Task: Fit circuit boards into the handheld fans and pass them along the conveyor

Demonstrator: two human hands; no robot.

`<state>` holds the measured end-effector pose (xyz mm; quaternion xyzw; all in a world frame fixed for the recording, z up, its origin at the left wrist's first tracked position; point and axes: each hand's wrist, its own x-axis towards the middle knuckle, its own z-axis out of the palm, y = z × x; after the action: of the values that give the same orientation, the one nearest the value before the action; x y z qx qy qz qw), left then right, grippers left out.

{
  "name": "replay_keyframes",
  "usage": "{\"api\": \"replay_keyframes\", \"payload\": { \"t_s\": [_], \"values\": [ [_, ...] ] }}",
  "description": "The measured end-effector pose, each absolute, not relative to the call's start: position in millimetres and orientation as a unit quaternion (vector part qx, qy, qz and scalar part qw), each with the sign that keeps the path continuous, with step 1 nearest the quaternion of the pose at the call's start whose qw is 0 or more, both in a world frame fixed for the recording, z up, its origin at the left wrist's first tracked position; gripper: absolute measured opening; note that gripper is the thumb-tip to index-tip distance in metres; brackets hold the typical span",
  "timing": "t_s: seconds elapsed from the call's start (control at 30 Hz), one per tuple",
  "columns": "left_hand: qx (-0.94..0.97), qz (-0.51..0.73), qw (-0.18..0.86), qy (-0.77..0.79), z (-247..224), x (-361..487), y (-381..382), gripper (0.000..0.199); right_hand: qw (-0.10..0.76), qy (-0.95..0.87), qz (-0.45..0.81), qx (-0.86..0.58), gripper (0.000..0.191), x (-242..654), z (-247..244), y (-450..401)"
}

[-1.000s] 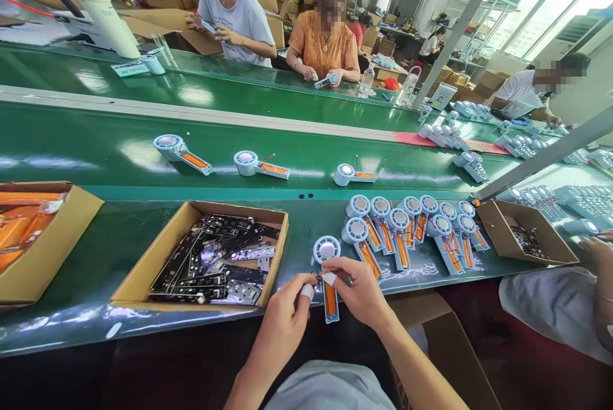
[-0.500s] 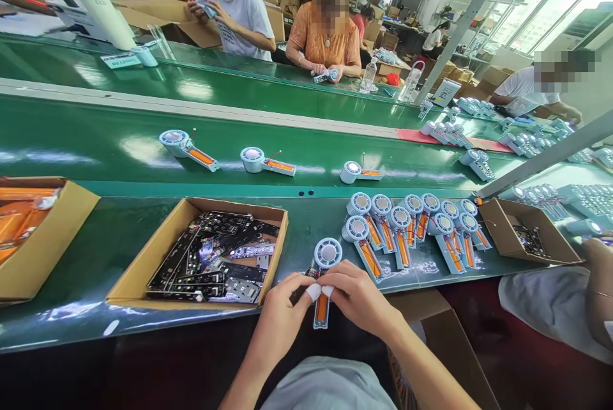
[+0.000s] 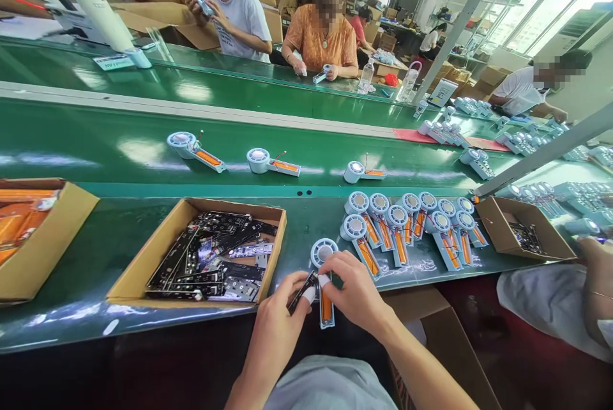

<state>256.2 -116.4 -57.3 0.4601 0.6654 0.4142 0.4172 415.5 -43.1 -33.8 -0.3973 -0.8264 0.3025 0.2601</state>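
Left hand (image 3: pixel 281 309) clamped a black circuit board (image 3: pixel 301 293); right hand (image 3: pixel 357 283), its grip unclear, was over 1 pale-blue fan (image 3: pixel 323 251).

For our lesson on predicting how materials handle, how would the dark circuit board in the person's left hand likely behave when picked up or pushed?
The dark circuit board is probably stiff, as it looks straight in the left hand. It seems light, being thin and narrow. Pushed on a table, it would likely slide rather than roll, given its flat strip shape.
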Motion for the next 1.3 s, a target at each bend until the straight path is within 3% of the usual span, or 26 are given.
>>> {"api": "replay_keyframes", "payload": {
  "t_s": [0.17,0.4,0.57,0.7,1.13,1.3],
  "values": [
    [0.464,0.441,0.393,0.660,-57,262,-118,0.027,0.247,-0.829,0.257,-0.432,0.022,409,-38,-49],
    [0.498,0.467,0.287,0.672,-63,270,-123,0.027,0.300,-0.837,0.149,-0.433,0.019,400,-59,-63],
    [0.496,0.463,0.343,0.650,-62,260,-119,0.027,0.319,-0.821,0.270,-0.390,0.019,407,-54,-52],
    [0.505,0.466,0.374,0.623,-59,250,-112,0.029,0.283,-0.795,0.357,-0.401,0.019,414,-37,-40],
    [0.552,0.466,0.398,0.565,-61,240,-106,0.024,0.240,-0.835,0.332,-0.367,0.026,419,-25,-38],
    [0.538,0.441,0.422,0.581,-48,252,-114,0.037,0.227,-0.712,0.495,-0.442,0.021,423,-26,-45]
  ]
}}
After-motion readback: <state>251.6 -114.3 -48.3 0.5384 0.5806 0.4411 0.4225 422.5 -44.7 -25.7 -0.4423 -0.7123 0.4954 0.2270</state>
